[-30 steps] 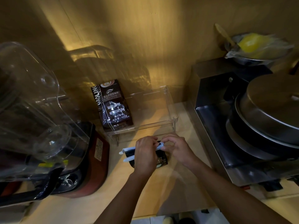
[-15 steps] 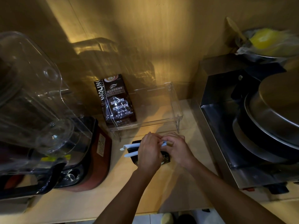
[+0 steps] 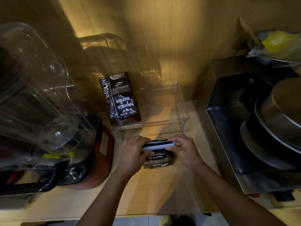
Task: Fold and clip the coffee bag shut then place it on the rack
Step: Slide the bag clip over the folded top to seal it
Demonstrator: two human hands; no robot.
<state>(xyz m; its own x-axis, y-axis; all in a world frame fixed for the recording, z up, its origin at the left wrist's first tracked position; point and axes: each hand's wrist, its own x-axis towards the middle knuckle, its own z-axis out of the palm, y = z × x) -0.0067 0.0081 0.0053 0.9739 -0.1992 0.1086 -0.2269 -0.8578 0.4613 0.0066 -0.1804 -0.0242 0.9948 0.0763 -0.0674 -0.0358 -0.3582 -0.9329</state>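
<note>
The fingers (image 3: pixel 173 143) of the right hand (image 3: pixel 184 150) are clenched on the right end of a white sealing clip (image 3: pixel 157 145), while the left hand (image 3: pixel 132 152) is closed over the clip's left end. The clip is laid across the folded top of a small dark coffee bag (image 3: pixel 157 160), which is pinned between both hands and rests on the wooden worktop (image 3: pixel 146 193) at the middle of the view. Whether the clip is fully snapped shut cannot be told.

At twelve o'clock from the hands, just beyond them, a clear acrylic rack (image 3: pixel 182 110) is stood on the worktop. On its left part a second, larger coffee bag (image 3: pixel 121 99) is leaned against the wall; the rack's right part is seen bare. At nine o'clock a blender with a clear jug (image 3: pixel 40 95) is seen on a red base (image 3: pixel 104 154). At three o'clock a steel appliance (image 3: pixel 228 128) carrying stacked metal pans (image 3: pixel 280 124) is seen.
</note>
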